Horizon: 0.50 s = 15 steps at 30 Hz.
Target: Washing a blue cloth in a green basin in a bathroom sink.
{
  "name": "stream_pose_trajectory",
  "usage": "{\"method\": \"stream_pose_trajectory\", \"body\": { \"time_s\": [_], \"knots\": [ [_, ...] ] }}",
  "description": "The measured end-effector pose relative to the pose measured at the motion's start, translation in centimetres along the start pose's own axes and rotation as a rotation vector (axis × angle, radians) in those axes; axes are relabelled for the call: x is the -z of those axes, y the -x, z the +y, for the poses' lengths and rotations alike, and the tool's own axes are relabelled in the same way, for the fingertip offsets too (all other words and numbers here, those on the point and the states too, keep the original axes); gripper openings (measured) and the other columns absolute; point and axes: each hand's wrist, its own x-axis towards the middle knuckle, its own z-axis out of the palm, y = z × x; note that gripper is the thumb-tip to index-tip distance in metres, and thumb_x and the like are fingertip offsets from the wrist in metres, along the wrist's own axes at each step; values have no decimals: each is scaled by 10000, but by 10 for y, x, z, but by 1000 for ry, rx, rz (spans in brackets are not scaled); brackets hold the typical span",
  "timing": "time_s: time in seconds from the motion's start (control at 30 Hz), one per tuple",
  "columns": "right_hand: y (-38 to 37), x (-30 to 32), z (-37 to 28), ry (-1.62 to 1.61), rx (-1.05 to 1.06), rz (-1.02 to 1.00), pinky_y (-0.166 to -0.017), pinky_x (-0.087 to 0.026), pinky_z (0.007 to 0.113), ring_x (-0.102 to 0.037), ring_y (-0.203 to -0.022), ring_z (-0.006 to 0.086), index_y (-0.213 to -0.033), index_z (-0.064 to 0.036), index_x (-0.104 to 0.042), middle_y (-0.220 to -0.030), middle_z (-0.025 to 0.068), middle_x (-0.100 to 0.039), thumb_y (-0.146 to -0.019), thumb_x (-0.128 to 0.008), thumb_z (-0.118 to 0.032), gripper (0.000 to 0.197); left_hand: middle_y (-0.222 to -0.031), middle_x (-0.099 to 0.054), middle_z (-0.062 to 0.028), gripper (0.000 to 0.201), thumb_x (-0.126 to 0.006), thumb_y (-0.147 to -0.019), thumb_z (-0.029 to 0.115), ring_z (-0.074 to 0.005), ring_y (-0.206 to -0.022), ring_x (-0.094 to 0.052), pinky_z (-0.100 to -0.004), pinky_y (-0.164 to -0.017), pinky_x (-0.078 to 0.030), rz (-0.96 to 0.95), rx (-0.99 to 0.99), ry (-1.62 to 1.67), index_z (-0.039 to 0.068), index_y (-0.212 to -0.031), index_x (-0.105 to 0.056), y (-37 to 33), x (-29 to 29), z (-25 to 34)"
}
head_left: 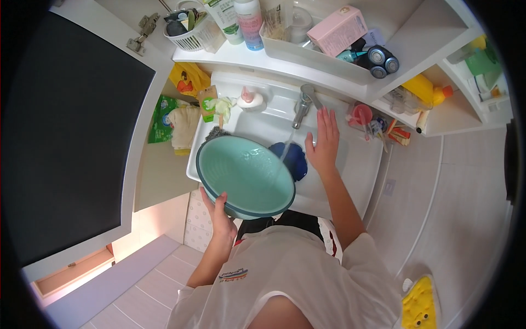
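My left hand point(218, 216) grips the near left rim of a green plastic basin point(241, 175) with a dark edge. The basin is tilted over the left part of the white sink point(350, 170). From the chrome faucet point(301, 109) a thin stream of water runs down to the basin's right side. My right hand point(324, 140) is open, its fingers stretched out beside the faucet's lever; whether the fingertips touch it I cannot tell. Under the stream, partly hidden by the basin, a dark blue item point(293, 160) lies in the sink.
A pump bottle point(251, 100) stands on the sink's back left rim, near a dark grey scrubber point(217, 132). A pink cup point(361, 114) is at the back right. Above runs a shelf with a white bin point(307, 52). An open mirror cabinet door point(82, 137) fills the left.
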Motion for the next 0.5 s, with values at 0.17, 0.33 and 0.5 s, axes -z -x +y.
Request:
{"method": "stream_pose_trajectory", "body": {
  "time_s": [0.17,0.33,0.5],
  "knots": [
    [-24,-13,11,189,71,-123,-1073,-347,461,-374,-1374,335,-1409,-52,-445,-1473,90,-436,-840,-577,-143,592,-1555,-193,-140,953,-630,-819,297,-373,-1401,-239,-633,-1027,-298,-38,-156,-79,239,-1563,-38,-11,8,-15],
    [-9,-24,21,160,9,-138,-1064,-358,460,-379,-1375,318,-1416,-79,-446,-1479,74,-432,-842,-579,-154,594,-1548,-204,-138,948,-653,-806,207,-331,-1398,-252,-467,-1110,-264,-56,-256,-93,162,-1562,-84,-4,-3,-11],
    [2,-26,22,155,1,-136,-1069,-355,457,-375,-1379,316,-1426,-90,-436,-1504,75,-400,-828,-584,-141,619,-1543,-188,-150,953,-673,-787,42,-317,-1402,-240,-416,-1148,-217,-92,-292,-78,120,-1556,-116,-4,-13,-10]
  ]
}}
